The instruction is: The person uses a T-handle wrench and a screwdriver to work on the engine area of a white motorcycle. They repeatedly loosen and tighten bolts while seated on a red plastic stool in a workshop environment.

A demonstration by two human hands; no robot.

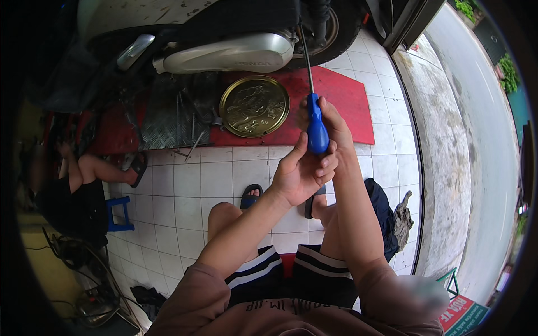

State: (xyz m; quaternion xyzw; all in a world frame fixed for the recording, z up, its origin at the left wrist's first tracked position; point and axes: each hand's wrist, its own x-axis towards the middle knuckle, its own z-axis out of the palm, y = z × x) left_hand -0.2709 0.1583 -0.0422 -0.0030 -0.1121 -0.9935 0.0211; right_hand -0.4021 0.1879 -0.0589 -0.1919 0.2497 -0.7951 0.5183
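Note:
A screwdriver (318, 136) with a blue handle and a long metal shaft points away from me. Its tip reaches up toward the scooter's rear, beside the wheel (343, 35); I cannot make out what the tip touches. Around the upper handle my right hand (338, 124) is closed, thumb along its side. My left hand (302, 172) is curled at the butt of the handle, with its thumb up against the left side. Just left of the shaft, the scooter's silver engine cover (230, 54) faces me.
A round gold-coloured tray (222, 115) with small metal parts lies on a red platform (342, 101) under the scooter. Tools (196, 145) lie left of it. At far left another person (92, 168) sits near a blue stool (120, 214). Dark cloth (381, 215) lies right of my legs.

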